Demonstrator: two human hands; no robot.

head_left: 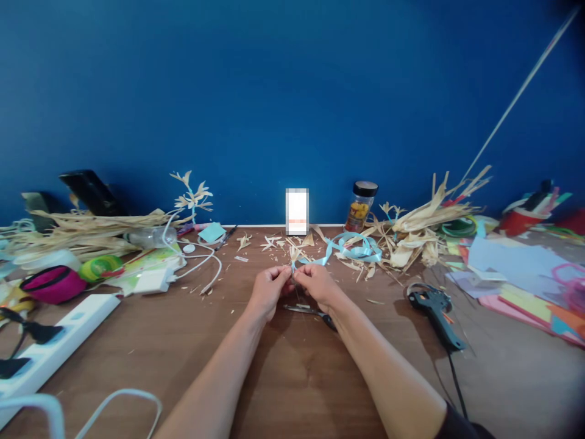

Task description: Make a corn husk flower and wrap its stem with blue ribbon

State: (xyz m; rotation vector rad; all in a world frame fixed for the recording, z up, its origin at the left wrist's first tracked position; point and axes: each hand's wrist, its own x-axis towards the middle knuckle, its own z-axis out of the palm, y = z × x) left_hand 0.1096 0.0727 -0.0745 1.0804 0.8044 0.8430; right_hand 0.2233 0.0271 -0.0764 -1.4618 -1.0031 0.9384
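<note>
Husk flower (295,252), small and pale, stands at the centre of the clock on the near-middle of the tabletop (183,347), petals toward 12 o'clock, a trace of pale blue at its base. Left hand (269,289) comes in from 7 o'clock and right hand (320,283) from 5; both are nearly closed, thumbs drawn against fingertips, pinching that base between them. Just which fingers bear on it is too small to tell.

By the look of it, the step in hand is wrapping or securing the base. The next move would call for a steady pinch on one side and fine fingertip work on the other, without crushing the brittle petals. Pale-blue ribbon (333,246) lies loose at 2 o'clock; scissors (304,309) lie at 6, partly behind the right wrist.

As for containers, a black-lidded clear jar (361,207) between 1 and 2 o'clock holds yellow pieces. Out near 3 o'clock a red cup (521,222) carries pens or similar sticks. Between 9 and 10, a clear plastic bottle (146,238) lies against a husk pile (91,235); its contents, if any, cannot be made out.
</note>
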